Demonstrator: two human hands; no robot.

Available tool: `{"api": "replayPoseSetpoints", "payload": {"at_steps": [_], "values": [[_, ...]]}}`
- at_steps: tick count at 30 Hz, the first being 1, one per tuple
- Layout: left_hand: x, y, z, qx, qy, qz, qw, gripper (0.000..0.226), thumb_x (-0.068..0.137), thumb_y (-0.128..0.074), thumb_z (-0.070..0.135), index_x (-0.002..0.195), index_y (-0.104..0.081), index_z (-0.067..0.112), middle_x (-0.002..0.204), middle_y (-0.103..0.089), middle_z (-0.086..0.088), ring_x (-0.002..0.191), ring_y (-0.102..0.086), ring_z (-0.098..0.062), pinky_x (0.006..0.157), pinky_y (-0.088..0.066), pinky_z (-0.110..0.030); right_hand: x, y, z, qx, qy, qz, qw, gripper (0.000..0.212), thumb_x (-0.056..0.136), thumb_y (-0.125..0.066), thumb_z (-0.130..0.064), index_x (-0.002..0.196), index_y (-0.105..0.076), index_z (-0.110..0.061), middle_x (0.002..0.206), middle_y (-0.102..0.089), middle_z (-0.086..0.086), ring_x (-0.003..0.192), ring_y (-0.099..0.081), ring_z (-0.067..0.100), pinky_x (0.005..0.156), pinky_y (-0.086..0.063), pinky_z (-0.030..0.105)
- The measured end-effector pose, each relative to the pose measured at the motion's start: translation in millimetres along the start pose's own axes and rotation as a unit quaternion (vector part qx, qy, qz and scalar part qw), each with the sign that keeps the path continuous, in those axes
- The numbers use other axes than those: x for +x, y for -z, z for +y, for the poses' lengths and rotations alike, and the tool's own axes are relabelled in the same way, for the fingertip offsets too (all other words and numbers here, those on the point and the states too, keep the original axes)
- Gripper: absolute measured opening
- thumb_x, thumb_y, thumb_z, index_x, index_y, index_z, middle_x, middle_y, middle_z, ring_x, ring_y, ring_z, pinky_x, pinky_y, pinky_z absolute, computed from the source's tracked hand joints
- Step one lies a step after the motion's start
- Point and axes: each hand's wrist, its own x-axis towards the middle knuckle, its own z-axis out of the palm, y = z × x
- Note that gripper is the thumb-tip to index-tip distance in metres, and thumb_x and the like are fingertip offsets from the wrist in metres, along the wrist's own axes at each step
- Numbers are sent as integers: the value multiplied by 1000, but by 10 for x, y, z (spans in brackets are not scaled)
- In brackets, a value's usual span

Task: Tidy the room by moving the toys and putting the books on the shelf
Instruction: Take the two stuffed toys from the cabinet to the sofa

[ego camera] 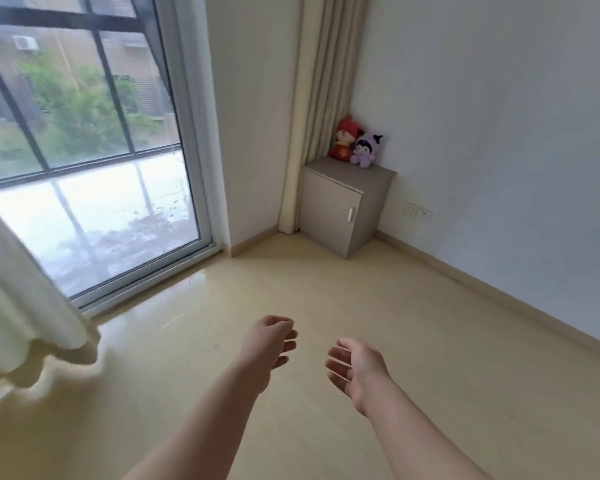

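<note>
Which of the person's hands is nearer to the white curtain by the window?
Left. The left hand is to the right of the white curtain, not touching it; the right hand is even farther right.

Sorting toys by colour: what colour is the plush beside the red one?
Light purple plush toy, clearest in head view.

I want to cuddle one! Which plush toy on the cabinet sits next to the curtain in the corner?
The red plush toy, on the cabinet beside the curtain. The purple plush toy sits on its other side, farther from the curtain.
</note>
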Motion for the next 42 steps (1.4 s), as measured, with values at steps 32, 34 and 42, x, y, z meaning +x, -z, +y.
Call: {"api": "replayPoseSetpoints", "payload": {"at_steps": [32, 34, 42], "values": [[7437, -2167, 4368, 18, -15, -31, 999, 9, 94, -50, 15, 90, -59, 15, 83, -62, -3, 76, -59, -17, 64, -41, -25, 6295, -1881, -5663, 68, 43, 21, 997, 10, 92, -51, -13, 84, -57, -12, 77, -62, 5, 65, -58, 20, 59, -45, 28], [7789, -2309, 4671, 39, -17, -43, 998, 10, 93, -51, 16, 87, -59, 16, 82, -63, -3, 74, -60, -17, 63, -42, -25, 6555, -1958, -5944, 75, 43, 32, 996, 11, 93, -50, -13, 85, -58, -11, 78, -62, 6, 67, -57, 20, 62, -46, 30], [9462, -3177, 5643, 123, -44, -67, 989, 9, 94, -50, 18, 90, -58, 19, 87, -64, 0, 81, -60, -14, 76, -45, -28, 8203, -2090, -7146, 86, 43, 60, 994, 8, 93, -51, -14, 93, -57, -8, 84, -62, 8, 76, -58, 22, 65, -47, 32]]}}
